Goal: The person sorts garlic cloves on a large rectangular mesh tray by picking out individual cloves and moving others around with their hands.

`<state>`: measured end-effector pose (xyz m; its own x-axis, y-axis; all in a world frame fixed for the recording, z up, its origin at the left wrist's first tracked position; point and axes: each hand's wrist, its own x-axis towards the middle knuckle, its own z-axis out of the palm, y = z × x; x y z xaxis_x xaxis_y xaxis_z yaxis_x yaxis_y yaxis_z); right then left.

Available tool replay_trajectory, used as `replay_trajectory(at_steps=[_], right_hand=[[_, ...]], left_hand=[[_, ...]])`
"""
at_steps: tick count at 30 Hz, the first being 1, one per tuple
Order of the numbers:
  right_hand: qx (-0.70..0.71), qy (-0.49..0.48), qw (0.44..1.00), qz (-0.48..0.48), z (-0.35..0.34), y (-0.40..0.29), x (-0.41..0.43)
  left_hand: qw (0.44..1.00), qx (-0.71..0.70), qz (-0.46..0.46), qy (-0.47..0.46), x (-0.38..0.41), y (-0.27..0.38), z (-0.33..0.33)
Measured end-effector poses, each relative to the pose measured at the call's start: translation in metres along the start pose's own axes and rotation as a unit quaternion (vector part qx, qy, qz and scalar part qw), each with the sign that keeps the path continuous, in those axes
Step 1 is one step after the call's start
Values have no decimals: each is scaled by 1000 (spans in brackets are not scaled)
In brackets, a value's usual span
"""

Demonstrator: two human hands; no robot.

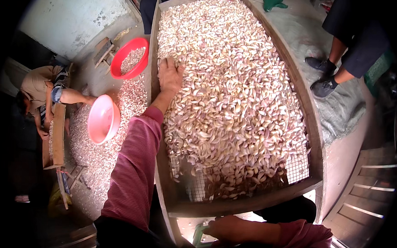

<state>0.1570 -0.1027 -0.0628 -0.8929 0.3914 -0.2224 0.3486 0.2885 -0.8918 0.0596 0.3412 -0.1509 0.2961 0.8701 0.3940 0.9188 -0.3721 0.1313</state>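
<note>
A wooden-framed wire-mesh tray stands before me, covered with a thick layer of garlic cloves; bare mesh shows at its near corners. My left hand lies at the tray's left side, fingers spread on the cloves beside the frame, with nothing seen in its grasp. Below the near edge of the tray, my right hand is closed around a green thing, perhaps a plastic handle or stool edge; most of it is hidden under the hand.
Left of the tray, a red basin with cloves and a pink basin stand by a heap of cloves on the floor. A seated person works over a wooden box. Others are at the far end and right, near plastic sheeting.
</note>
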Motion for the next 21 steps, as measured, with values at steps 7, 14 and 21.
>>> replay_trajectory(at_steps=[7,14,21], right_hand=[[4,120,993,-3,19,15,1],[182,274,942,-69,-10,-3,-15],[219,420,881,-16,-66,-12,-30]], left_hand=[[878,-323,225,-273,-47,81,-43],[960,-269,74,29,94,4,46],[962,-258,13,-88,102,127,53]])
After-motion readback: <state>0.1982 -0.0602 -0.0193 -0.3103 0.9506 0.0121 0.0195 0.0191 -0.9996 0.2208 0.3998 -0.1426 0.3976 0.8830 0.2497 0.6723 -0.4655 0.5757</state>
